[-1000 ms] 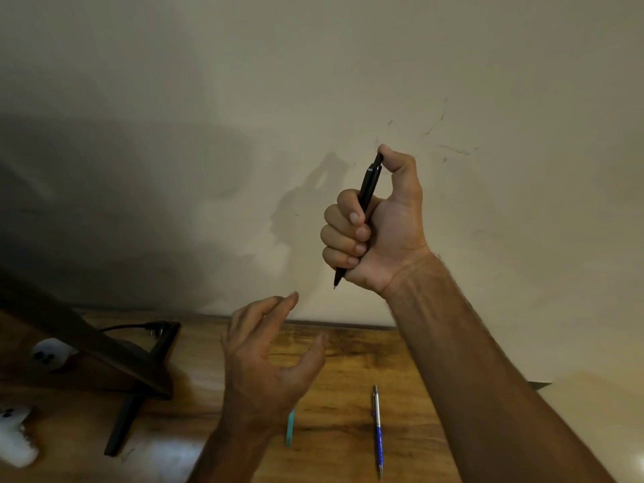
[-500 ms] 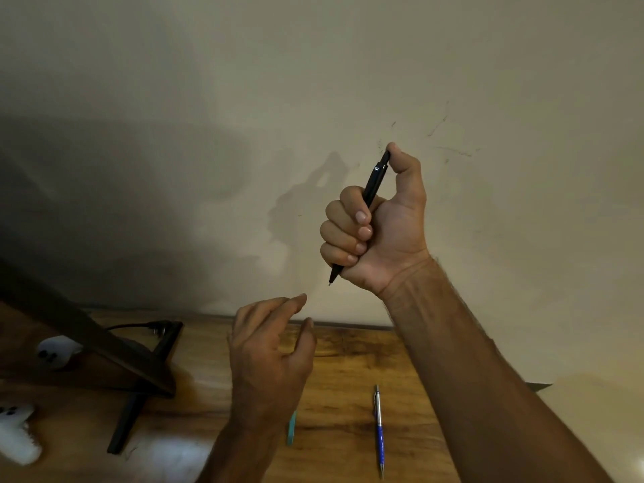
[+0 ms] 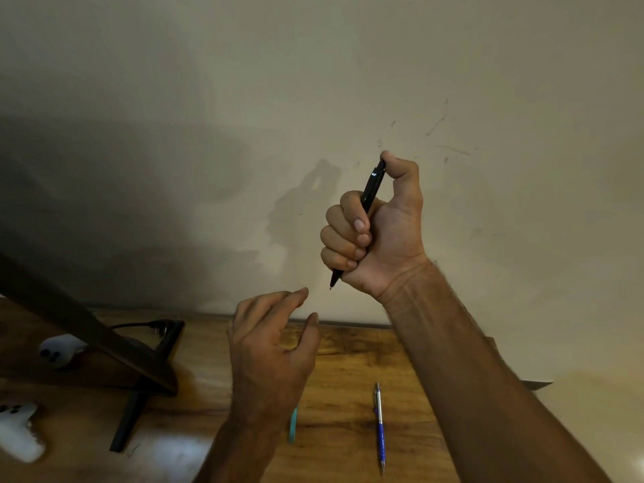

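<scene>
My right hand point(image 3: 380, 238) fists pen point(image 3: 373, 184), thumb point(image 3: 404, 172) on top; left hand point(image 3: 268, 357) loose, empty. Risk: thumb slips, pen drops.

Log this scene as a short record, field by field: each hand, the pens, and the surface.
right hand: grips black pen in a fist, thumb on its top end
black pen: raised, slightly tilted, tip down
left hand: holds nothing, fingers loosely bent, lower than the pen tip
blue pen: lies on desk, untouched
teal item: on desk, partly hidden by left hand
desk: wood, against a plain wall
</scene>
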